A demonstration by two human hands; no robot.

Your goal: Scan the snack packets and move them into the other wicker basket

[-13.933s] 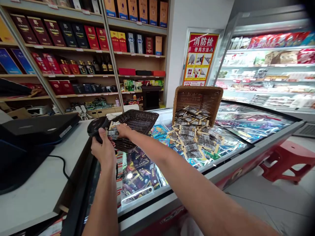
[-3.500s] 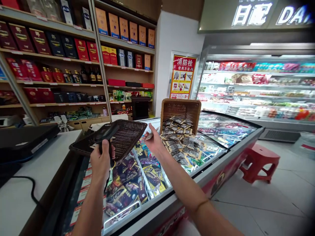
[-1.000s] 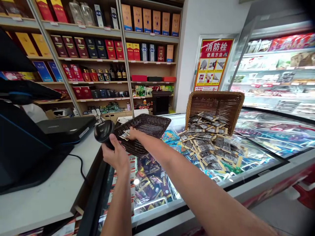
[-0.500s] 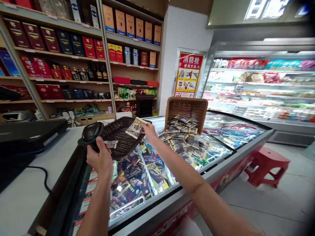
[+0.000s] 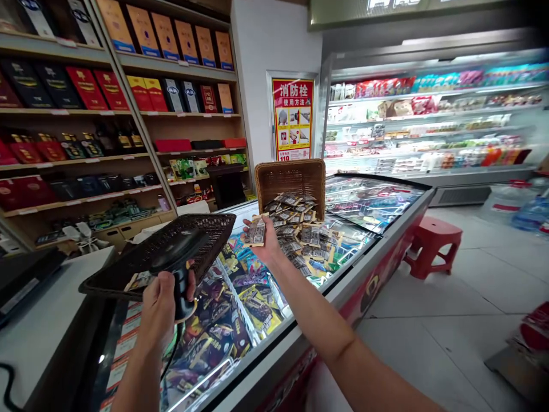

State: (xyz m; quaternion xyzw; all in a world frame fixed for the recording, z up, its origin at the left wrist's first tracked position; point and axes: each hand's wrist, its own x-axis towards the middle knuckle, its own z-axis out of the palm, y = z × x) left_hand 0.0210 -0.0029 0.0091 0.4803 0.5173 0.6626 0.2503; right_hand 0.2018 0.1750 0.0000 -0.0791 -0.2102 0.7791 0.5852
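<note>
A black handheld barcode scanner (image 5: 183, 252) is gripped by its handle in my left hand (image 5: 159, 304), its cable hanging down. Pinched in my right hand (image 5: 271, 245) is a small snack packet (image 5: 256, 232), printed side toward me, just left of the loose pile. Behind the scanner rests a dark woven basket (image 5: 118, 269), partly covered by it, with a packet (image 5: 138, 280) near its front edge. A brown wicker basket (image 5: 289, 171) lies tipped on its side; similar packets (image 5: 315, 234) spill from it across the freezer's glass top.
The chest freezer (image 5: 369, 257) stretches away to the right, wrapped ice creams showing under its glass. A white counter (image 5: 55, 320) stands at left. A red stool (image 5: 435, 246) is on the floor at right. Shelves of boxed bottles and a refrigerated display (image 5: 429, 129) line the back.
My view has turned right. My right hand has moved from over the dark basket to beside the pile, and its packet shows a different side. The scanner in my left hand has turned.
</note>
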